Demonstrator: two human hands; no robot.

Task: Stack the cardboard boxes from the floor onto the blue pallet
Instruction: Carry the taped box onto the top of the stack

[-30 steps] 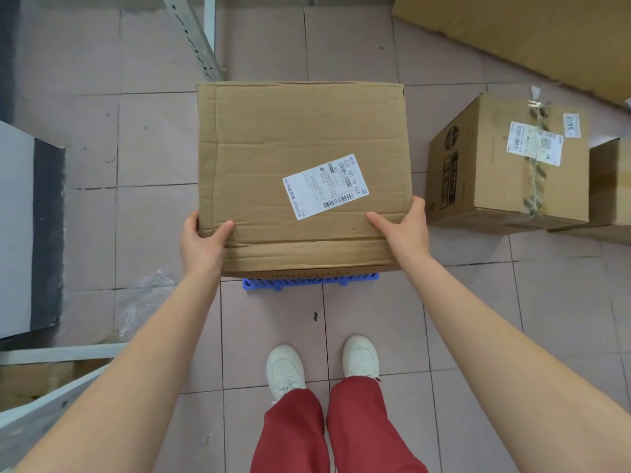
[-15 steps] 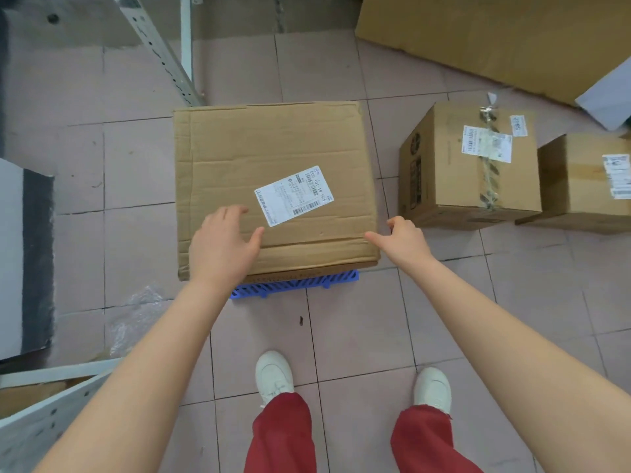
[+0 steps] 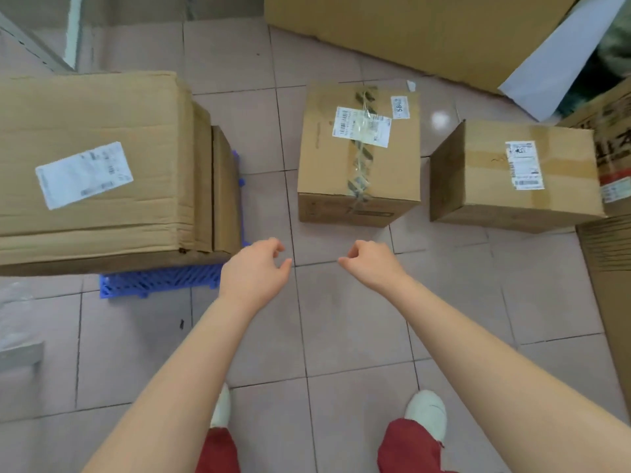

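both hands are empty and held out over the tiled floor (image 3: pixel 341 319), apart from each other and touching no box. left hand (image 3: pixel 254 273): fingers loosely curled, thumb out, just beside the near right corner of the blue pallet (image 3: pixel 157 283). right hand (image 3: pixel 370 262): fingers curled into a loose fist, nothing in it.

large cardboard box (image 3: pixel 92 158) sits on the stack on the blue pallet, white shipping label (image 3: pixel 83 174) on its top face; only the pallet's near edge and a sliver of its right edge show beneath. a lower box (image 3: pixel 223 189) juts out at the stack's right side.

on the floor, beyond the hands: a taped cardboard box (image 3: pixel 358 155) with a label and a small sticker, upright, well apart from the pallet. a second cardboard box (image 3: pixel 512 172) stands just beside it to the right, not touching it. flat cardboard sheet (image 3: pixel 409 32) lies along the far edge of the floor. white shoes and red trousers at the near edge.
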